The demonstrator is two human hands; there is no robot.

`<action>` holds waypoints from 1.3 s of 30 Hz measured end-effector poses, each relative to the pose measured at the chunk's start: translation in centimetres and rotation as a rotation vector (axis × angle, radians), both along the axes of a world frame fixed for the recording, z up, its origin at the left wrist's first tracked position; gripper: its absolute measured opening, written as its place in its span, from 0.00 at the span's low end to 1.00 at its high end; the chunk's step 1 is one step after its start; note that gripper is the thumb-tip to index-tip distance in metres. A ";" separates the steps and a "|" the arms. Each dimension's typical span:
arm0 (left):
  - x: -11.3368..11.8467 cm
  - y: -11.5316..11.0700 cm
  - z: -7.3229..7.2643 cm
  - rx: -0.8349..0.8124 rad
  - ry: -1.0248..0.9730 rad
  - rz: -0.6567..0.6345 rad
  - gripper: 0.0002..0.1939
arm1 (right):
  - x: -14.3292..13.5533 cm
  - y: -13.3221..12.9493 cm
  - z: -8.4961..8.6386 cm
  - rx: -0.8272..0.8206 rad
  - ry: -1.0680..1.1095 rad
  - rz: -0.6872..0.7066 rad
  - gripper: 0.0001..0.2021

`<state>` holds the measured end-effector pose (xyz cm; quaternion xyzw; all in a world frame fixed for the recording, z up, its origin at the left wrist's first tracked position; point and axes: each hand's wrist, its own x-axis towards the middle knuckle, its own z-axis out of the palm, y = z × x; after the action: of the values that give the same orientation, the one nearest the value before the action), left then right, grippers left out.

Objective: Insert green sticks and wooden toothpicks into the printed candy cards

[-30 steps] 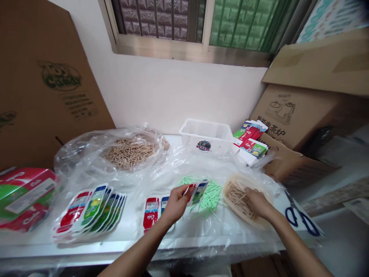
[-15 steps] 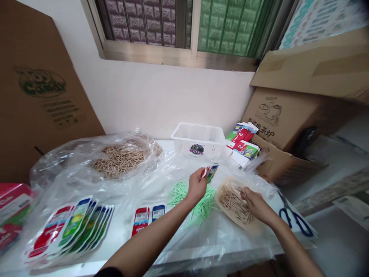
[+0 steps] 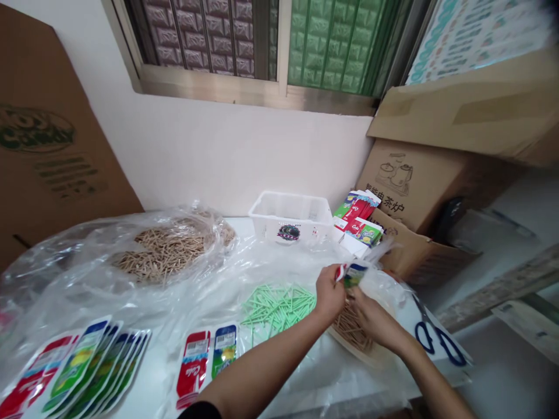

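My left hand (image 3: 331, 293) is closed on a small printed packet (image 3: 354, 273), blue and green with a red-and-white side. Close below it, my right hand (image 3: 371, 314) has its fingers pinched together at the packet's lower edge. What those fingers hold, if anything, is too small and hidden to make out. Beneath both hands lies a shallow beige tray (image 3: 347, 344) of thin brown sticks (image 3: 348, 326), partly covered by my right hand. A heap of light-green sticks (image 3: 279, 307) spreads to the left of my left hand.
Red cola and green-blue printed packs (image 3: 193, 364) lie in front, with a fanned row (image 3: 94, 372) further left. A clear bag (image 3: 87, 244) holds more brown sticks (image 3: 168, 253). Behind stand a white basket (image 3: 290, 218) and small cartons (image 3: 358, 215). Scissors (image 3: 449, 346) lie right, below cardboard boxes (image 3: 402, 180).
My left hand has moved right with the packet, over the tray. My right hand has risen slightly from the sticks and shifted left, meeting the packet. The camera view has turned slightly right.
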<state>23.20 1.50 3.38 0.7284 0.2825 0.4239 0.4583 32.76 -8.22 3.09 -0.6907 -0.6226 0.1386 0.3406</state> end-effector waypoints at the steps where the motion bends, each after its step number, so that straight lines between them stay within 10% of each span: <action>1: -0.3 0.2 0.2 -0.032 -0.028 0.045 0.12 | -0.2 0.1 0.1 0.084 0.194 -0.057 0.08; 6: -1.0 -0.7 1.0 -0.398 -0.325 0.190 0.16 | -5.1 2.3 -0.3 0.468 0.796 -0.223 0.14; 10: -2.3 -1.4 0.8 -0.574 -0.430 0.191 0.19 | -10.2 3.4 -1.1 0.393 0.914 -0.299 0.17; 24: -19.1 -0.8 1.1 -0.310 0.055 0.035 0.10 | -12.1 0.9 7.2 -0.235 -0.028 0.312 0.15; 39: -24.1 -1.0 1.3 0.325 0.306 0.017 0.10 | -14.0 3.7 8.6 -0.539 -0.370 0.621 0.27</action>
<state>-0.94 0.52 4.70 0.8461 0.2830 0.3522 0.2829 18.72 -4.49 11.66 -0.5485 -0.7924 0.2657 -0.0263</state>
